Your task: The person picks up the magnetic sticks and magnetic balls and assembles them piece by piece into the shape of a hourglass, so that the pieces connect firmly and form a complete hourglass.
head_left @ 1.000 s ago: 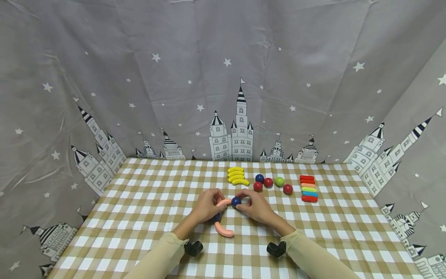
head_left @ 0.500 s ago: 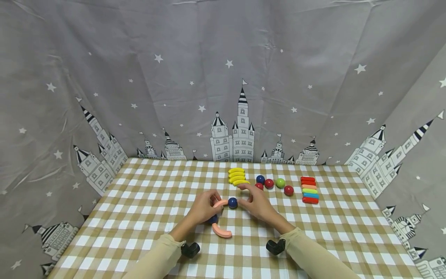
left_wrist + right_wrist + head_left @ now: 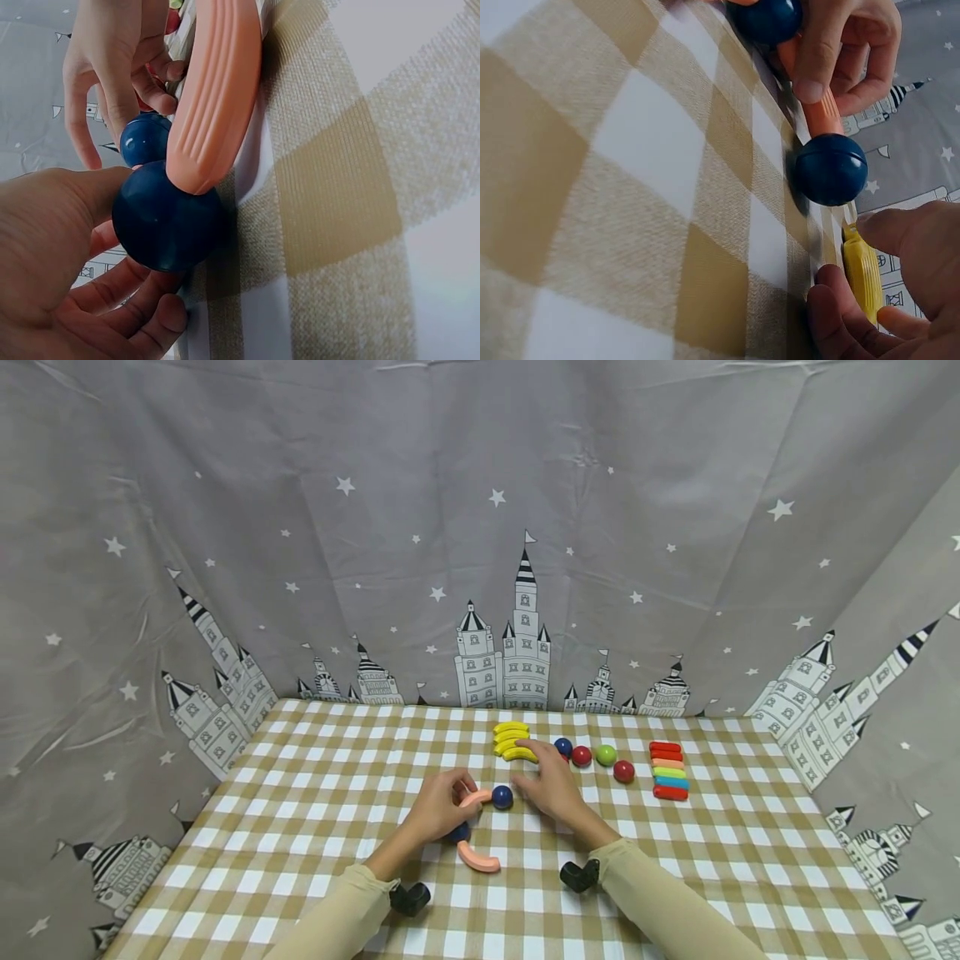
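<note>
On the checked cloth lies a joined chain of curved orange toy rods and dark blue balls. My left hand (image 3: 437, 806) pinches the upper orange rod (image 3: 823, 116). An end ball (image 3: 502, 797) caps that rod, while the middle ball (image 3: 166, 217) links it to the lower orange rod (image 3: 477, 858). My right hand (image 3: 553, 787) is spread beyond the end ball and holds nothing. In the head view its index fingertip overlaps the nearest of several curved yellow rods (image 3: 512, 739); the right wrist view shows a yellow rod (image 3: 864, 274) between thumb and fingers, farther off.
Right of the yellow rods lie a blue ball (image 3: 562, 746), a green ball (image 3: 606, 755) and red balls (image 3: 623, 771), one mostly hidden behind my right hand. Short straight coloured rods (image 3: 669, 770) form a column farther right. A grey castle-print curtain (image 3: 390, 568) hangs behind the table.
My right hand has let go of the end ball and moved away towards the yellow rods. The left hand keeps its grip; the chain shifted slightly left, then stayed nearly still.
</note>
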`<move>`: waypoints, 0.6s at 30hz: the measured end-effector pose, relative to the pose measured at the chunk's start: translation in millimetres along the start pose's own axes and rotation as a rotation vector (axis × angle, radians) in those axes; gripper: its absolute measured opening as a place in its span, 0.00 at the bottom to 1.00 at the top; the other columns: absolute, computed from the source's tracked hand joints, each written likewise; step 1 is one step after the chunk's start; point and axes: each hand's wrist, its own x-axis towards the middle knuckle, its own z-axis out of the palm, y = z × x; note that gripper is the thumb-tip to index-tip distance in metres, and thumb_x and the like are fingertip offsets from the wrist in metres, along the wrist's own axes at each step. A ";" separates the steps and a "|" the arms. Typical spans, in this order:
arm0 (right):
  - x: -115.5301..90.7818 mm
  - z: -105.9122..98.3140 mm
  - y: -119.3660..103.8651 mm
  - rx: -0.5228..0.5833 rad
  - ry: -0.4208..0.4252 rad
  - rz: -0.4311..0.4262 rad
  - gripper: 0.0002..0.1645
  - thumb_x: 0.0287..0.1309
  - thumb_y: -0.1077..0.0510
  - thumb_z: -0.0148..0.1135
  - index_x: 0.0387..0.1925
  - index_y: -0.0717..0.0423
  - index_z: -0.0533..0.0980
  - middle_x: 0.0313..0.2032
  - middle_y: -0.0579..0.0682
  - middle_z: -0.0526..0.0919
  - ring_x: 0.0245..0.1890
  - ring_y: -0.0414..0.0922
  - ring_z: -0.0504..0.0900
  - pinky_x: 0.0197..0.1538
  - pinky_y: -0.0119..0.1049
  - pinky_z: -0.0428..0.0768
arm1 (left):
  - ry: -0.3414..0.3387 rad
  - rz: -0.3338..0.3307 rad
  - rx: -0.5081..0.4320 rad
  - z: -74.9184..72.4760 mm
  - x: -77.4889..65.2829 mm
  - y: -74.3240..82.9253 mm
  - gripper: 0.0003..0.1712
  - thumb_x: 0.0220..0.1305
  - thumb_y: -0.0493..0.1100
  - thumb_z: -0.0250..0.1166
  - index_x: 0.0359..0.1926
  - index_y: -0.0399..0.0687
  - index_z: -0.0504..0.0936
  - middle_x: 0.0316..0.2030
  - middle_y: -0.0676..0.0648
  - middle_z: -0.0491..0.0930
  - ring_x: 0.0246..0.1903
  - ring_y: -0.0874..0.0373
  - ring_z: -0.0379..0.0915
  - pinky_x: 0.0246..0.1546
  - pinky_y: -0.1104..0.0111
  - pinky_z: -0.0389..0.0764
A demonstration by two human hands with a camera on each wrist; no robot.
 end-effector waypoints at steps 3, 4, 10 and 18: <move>2.2 0.0 1.6 -0.009 0.007 0.000 0.34 0.54 0.60 0.76 0.63 0.57 0.76 0.62 0.61 0.78 0.65 0.60 0.73 0.68 0.57 0.68 | -0.008 0.005 0.000 -0.2 0.4 -0.2 0.12 0.55 0.36 0.77 0.37 0.45 0.82 0.25 0.52 0.77 0.24 0.60 0.70 0.25 0.70 0.70; 2.9 0.1 1.7 -0.012 0.011 -0.001 0.34 0.54 0.60 0.76 0.63 0.57 0.77 0.62 0.61 0.78 0.64 0.60 0.74 0.67 0.57 0.69 | -0.009 0.012 0.006 -0.2 0.4 -0.1 0.13 0.55 0.37 0.77 0.39 0.44 0.82 0.25 0.52 0.77 0.24 0.61 0.70 0.26 0.70 0.70; 4.5 0.0 0.1 -0.034 0.023 0.015 0.31 0.54 0.61 0.76 0.60 0.57 0.78 0.59 0.59 0.81 0.61 0.58 0.77 0.65 0.56 0.72 | -0.007 0.087 0.088 2.0 4.0 4.2 0.22 0.54 0.42 0.80 0.49 0.43 0.83 0.31 0.51 0.80 0.27 0.62 0.70 0.29 0.68 0.72; 4.9 1.8 -1.3 -0.064 0.051 0.039 0.22 0.56 0.61 0.74 0.53 0.57 0.82 0.45 0.57 0.84 0.48 0.53 0.80 0.52 0.53 0.77 | -0.015 0.156 0.156 8.5 11.3 17.5 0.24 0.53 0.45 0.81 0.50 0.43 0.85 0.35 0.48 0.82 0.30 0.59 0.72 0.32 0.67 0.72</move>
